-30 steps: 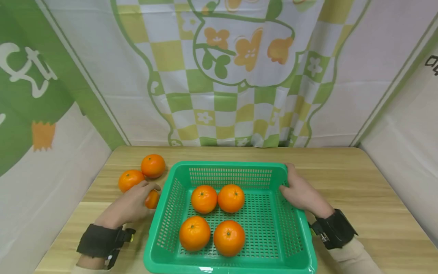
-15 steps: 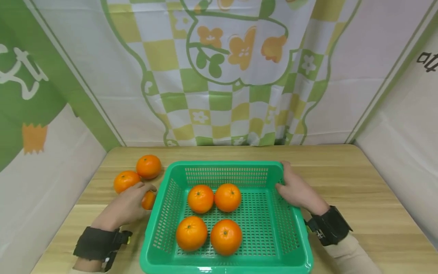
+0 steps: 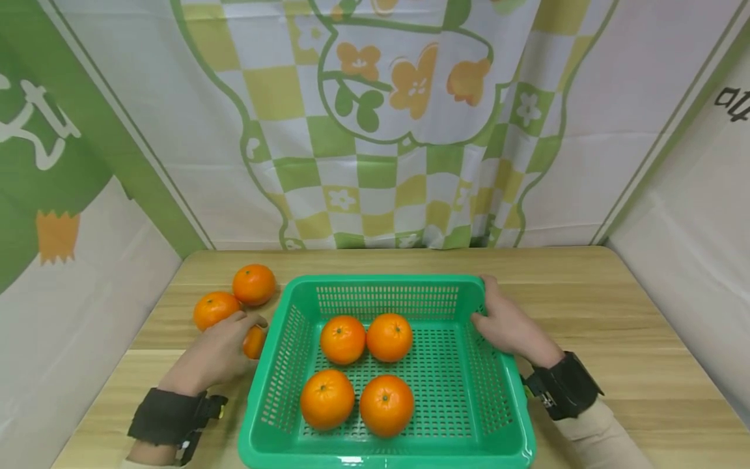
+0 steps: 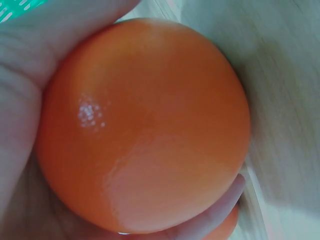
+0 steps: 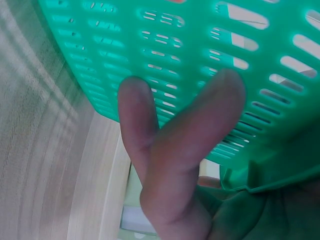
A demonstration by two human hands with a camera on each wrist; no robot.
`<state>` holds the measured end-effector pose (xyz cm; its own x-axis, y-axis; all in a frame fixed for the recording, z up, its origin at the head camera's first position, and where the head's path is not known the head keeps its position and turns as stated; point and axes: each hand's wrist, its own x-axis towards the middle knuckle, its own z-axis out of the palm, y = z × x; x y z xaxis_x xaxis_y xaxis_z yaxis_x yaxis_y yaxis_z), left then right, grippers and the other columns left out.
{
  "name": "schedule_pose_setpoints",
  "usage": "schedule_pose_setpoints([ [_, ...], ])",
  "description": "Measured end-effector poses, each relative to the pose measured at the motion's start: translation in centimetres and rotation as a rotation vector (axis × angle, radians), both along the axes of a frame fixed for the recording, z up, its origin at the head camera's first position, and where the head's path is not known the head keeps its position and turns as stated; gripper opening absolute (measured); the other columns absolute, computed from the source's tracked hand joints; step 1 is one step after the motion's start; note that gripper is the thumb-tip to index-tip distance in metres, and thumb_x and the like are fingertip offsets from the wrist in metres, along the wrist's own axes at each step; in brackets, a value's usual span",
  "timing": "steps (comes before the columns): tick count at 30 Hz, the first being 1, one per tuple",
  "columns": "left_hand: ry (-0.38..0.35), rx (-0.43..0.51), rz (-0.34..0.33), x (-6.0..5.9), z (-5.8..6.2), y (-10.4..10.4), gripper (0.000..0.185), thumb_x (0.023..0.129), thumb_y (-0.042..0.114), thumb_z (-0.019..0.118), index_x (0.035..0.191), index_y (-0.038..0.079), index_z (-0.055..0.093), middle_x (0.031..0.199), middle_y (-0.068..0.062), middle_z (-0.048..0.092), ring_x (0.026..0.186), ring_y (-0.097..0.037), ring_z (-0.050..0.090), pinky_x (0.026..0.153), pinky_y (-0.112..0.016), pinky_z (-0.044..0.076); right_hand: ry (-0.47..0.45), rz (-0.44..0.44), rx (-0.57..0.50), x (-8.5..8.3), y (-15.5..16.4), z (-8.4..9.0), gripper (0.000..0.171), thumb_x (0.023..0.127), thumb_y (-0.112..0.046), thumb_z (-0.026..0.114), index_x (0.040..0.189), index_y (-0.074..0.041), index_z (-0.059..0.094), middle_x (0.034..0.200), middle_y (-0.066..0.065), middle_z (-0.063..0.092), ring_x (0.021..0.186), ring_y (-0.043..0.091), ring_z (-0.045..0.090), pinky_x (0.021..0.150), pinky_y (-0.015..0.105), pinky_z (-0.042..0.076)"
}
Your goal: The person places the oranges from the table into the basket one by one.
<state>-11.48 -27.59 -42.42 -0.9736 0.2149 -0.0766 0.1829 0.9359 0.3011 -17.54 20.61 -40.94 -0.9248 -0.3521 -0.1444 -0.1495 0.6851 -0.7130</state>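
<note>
No readable label; left hand [image 3: 213, 355] grips orange [image 4: 145, 125]

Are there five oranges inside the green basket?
No, the green basket holds four oranges; the left hand grips another orange outside it.

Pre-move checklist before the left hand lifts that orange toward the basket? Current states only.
1. Left hand curled round the held orange: ok.
2. Right hand on the green basket, at its right rim: ok.
3. Basket flat on the table: ok in the head view.
4. Free room in the basket: ok; four oranges inside, bare floor on the right side.
5. Two loose oranges, and, apart from the held one: cannot tell; the nearer one lies at the fingers.
</note>
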Motion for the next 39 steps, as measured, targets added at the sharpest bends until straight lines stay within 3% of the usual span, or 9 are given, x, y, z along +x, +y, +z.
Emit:
schedule_pose_setpoints([
  [10,0.022,0.006,0.002,-0.23,-0.03,0.03,0.054,0.076,0.024,0.09,0.122,0.006,0.068,0.122,-0.015,0.068,0.105,-0.031,0.068,0.091,-0.055,0.061,0.012,0.005,0.029,-0.08,0.0,0.23,0.077,0.103,-0.007,0.049,0.161,0.01,0.001,0.139,0.045,0.054,0.094,0.03,0.066,0.072,0.033,0.057],
  [17,0.033,0.008,-0.005,-0.21,-0.01,-0.08,0.049,0.076,0.022,0.089,0.118,0.007,0.068,0.115,-0.012,0.068,0.097,-0.026,0.066,0.087,-0.051,0.061,-0.007,0.0,0.032,0.09,-0.14,0.37,0.078,0.104,-0.009,0.05,0.162,0.008,0.001,0.125,0.039,0.063,0.08,0.025,0.065,0.062,0.031,0.055],
  [26,0.033,0.008,-0.011,-0.09,-0.02,-0.28,0.047,0.076,0.02,0.089,0.116,0.007,0.068,0.107,-0.007,0.067,0.088,-0.02,0.06,0.081,-0.043,0.059,-0.02,-0.002,0.029,0.14,-0.32,0.39,0.078,0.104,-0.009,0.049,0.163,0.007,0.0,0.12,0.035,0.066,0.074,0.023,0.065,0.061,0.031,0.054],
  [34,0.025,0.031,-0.025,-0.15,-0.15,-0.33,0.055,0.076,0.031,0.09,0.121,0.007,0.068,0.124,-0.014,0.068,0.109,-0.032,0.068,0.093,-0.054,0.062,0.0,-0.005,0.047,0.13,-0.03,0.18,0.079,0.103,-0.009,0.051,0.162,0.009,0.001,0.132,0.045,0.059,0.089,0.029,0.068,0.07,0.034,0.058],
  [39,0.027,0.036,-0.032,-0.1,0.12,-0.3,0.055,0.077,0.032,0.091,0.12,0.007,0.068,0.122,-0.014,0.068,0.107,-0.031,0.069,0.092,-0.054,0.062,-0.009,-0.012,0.045,0.18,-0.04,0.13,0.078,0.103,-0.009,0.05,0.162,0.007,0.002,0.132,0.043,0.06,0.086,0.027,0.067,0.068,0.032,0.056],
])
